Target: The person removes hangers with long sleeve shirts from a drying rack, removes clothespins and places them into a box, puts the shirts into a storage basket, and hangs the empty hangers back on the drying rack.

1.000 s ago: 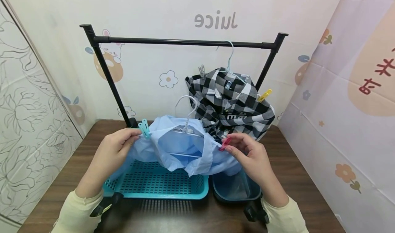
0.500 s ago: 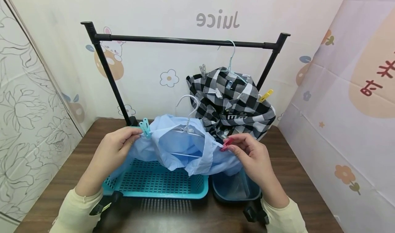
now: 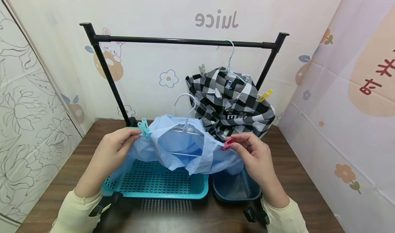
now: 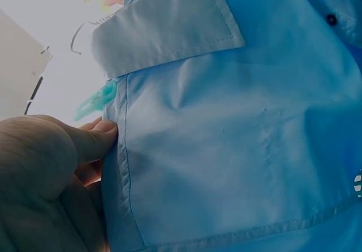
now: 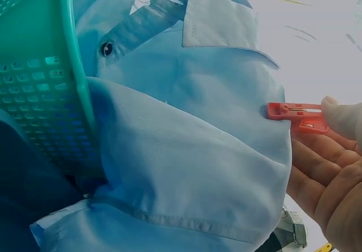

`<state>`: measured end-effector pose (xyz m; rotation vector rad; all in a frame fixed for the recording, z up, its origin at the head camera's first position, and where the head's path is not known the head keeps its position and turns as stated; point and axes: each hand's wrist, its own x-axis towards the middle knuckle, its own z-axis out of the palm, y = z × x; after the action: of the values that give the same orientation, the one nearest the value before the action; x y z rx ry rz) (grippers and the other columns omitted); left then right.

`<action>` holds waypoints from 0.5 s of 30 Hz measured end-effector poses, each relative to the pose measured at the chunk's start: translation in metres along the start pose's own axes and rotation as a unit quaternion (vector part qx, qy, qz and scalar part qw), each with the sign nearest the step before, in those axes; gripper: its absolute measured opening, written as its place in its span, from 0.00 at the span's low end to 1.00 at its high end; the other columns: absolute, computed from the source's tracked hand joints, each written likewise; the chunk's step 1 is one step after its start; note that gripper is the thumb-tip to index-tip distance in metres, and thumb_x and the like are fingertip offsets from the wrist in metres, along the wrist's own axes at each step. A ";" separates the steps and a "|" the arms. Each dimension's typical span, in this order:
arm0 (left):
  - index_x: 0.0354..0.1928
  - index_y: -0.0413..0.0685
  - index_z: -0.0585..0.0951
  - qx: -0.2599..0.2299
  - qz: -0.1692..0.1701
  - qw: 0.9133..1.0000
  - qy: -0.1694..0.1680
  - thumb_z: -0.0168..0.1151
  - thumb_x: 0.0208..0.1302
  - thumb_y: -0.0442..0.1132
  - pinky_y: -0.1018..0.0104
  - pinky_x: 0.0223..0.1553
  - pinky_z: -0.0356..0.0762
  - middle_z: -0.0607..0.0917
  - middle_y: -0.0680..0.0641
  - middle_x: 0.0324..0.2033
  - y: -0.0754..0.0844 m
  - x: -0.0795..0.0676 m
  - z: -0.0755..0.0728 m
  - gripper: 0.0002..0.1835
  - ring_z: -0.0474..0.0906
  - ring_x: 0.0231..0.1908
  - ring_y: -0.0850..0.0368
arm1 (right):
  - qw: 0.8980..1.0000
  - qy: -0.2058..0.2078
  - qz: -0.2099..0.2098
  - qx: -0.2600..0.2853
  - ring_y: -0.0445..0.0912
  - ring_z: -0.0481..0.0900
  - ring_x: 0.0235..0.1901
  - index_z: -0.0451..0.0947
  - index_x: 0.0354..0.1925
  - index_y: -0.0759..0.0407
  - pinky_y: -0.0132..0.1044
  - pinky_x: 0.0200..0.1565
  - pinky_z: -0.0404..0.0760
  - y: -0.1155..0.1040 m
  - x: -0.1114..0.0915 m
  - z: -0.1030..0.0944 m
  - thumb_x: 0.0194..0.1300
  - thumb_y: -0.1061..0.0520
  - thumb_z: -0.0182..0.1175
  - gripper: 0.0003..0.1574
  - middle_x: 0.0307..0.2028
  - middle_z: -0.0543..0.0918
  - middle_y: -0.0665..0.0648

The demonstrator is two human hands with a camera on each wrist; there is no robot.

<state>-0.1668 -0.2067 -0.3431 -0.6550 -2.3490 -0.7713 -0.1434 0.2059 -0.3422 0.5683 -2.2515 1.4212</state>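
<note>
A light blue shirt (image 3: 165, 152) on a white hanger (image 3: 194, 104) is held up over the baskets. My left hand (image 3: 114, 150) pinches its left shoulder edge between thumb and fingers, beside a teal clothespin (image 3: 144, 127) clipped there. At the opposite shoulder, my right hand (image 3: 254, 155) pinches the handles of a red clothespin (image 3: 227, 143). In the right wrist view, the red clothespin (image 5: 280, 111) has its nose over the edge of the cloth. The left wrist view shows the thumb pressed on the shirt's stitched seam (image 4: 125, 150), just below the collar flap.
A black rack (image 3: 172, 41) spans the back of the table. On its right hangs a black-and-white checked shirt (image 3: 228, 99) with a grey clothespin (image 3: 202, 70) and a yellow clothespin (image 3: 265, 95). Below the blue shirt stand a turquoise basket (image 3: 160, 195) and a dark blue bin (image 3: 236, 197).
The right hand and the red clothespin have shifted slightly rightward. The hanger's hook has tipped a little to the left. My left hand keeps its hold on the shirt.
</note>
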 end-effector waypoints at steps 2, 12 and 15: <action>0.49 0.44 0.86 0.000 0.001 1.000 0.002 0.66 0.65 0.24 0.53 0.42 0.86 0.89 0.47 0.43 0.000 0.000 -0.001 0.13 0.86 0.41 0.53 | 1.000 0.002 0.004 0.005 0.42 0.88 0.43 0.81 0.53 0.56 0.30 0.46 0.85 0.000 0.000 0.000 0.70 0.64 0.64 0.14 0.47 0.89 0.52; 0.49 0.44 0.86 0.009 0.006 1.000 0.006 0.67 0.64 0.25 0.54 0.43 0.85 0.89 0.47 0.43 0.001 0.000 -0.002 0.13 0.86 0.41 0.53 | 0.999 0.015 0.019 0.021 0.43 0.88 0.45 0.81 0.53 0.57 0.32 0.47 0.85 0.001 0.000 -0.002 0.71 0.62 0.63 0.13 0.47 0.89 0.51; 0.49 0.43 0.86 0.012 0.009 1.000 0.009 0.67 0.64 0.25 0.52 0.42 0.86 0.89 0.46 0.44 0.002 0.000 -0.003 0.13 0.87 0.41 0.51 | 0.999 0.026 0.017 0.022 0.43 0.88 0.44 0.81 0.53 0.57 0.32 0.47 0.85 0.001 0.001 -0.004 0.71 0.63 0.63 0.13 0.47 0.89 0.52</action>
<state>-0.1644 -0.2072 -0.3403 -0.6547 -2.3296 -0.7372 -0.1443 0.2097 -0.3408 0.5038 -2.2028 1.4883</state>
